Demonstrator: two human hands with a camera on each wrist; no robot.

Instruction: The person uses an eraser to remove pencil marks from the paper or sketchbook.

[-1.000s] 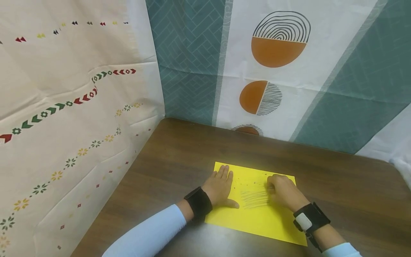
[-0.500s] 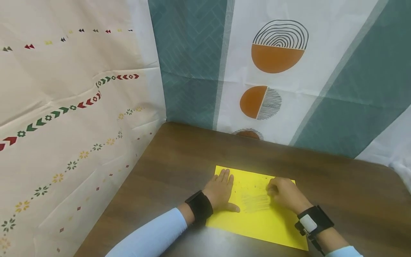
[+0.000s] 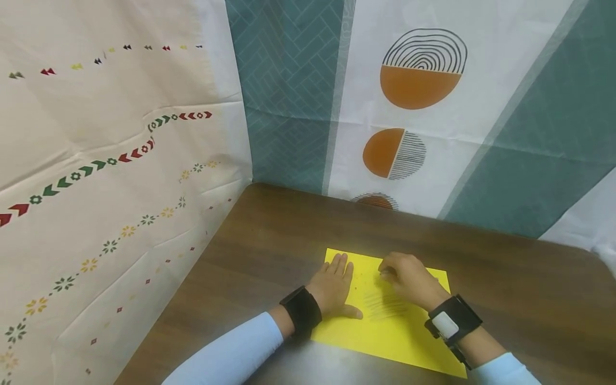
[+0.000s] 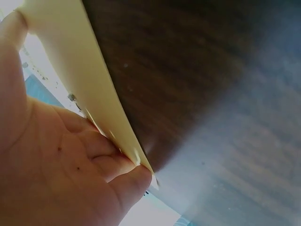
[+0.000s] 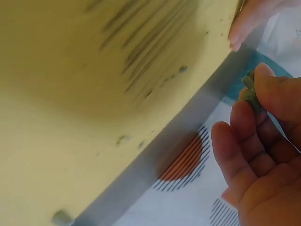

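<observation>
A sheet of yellow paper [image 3: 385, 342] lies on the wooden table, with a patch of dark parallel strokes [image 5: 150, 37] near its middle. My left hand [image 3: 332, 289] presses flat on the paper's left side, fingers straight and thumb spread. Over the far part of the sheet, my right hand [image 3: 409, 278] pinches a small grey-green lump [image 5: 251, 92] between thumb and fingers. What kind of thing the lump is I cannot tell. A similar short greenish piece [image 5: 61, 217] sits on the sheet near its edge. Dark crumbs [image 5: 182, 69] dot the paper beside the strokes.
The brown wooden table [image 3: 250, 251] extends around the sheet. A cream cloth [image 3: 120, 176] with embroidered rows hangs along the left side. Behind the table hangs a green and white curtain [image 3: 289, 117] with orange shapes. Black bands [image 3: 452, 319] are strapped around both wrists.
My right hand has moved left across the far part of the paper, uncovering a small piece near the right edge. The left hand keeps its place on the sheet.
</observation>
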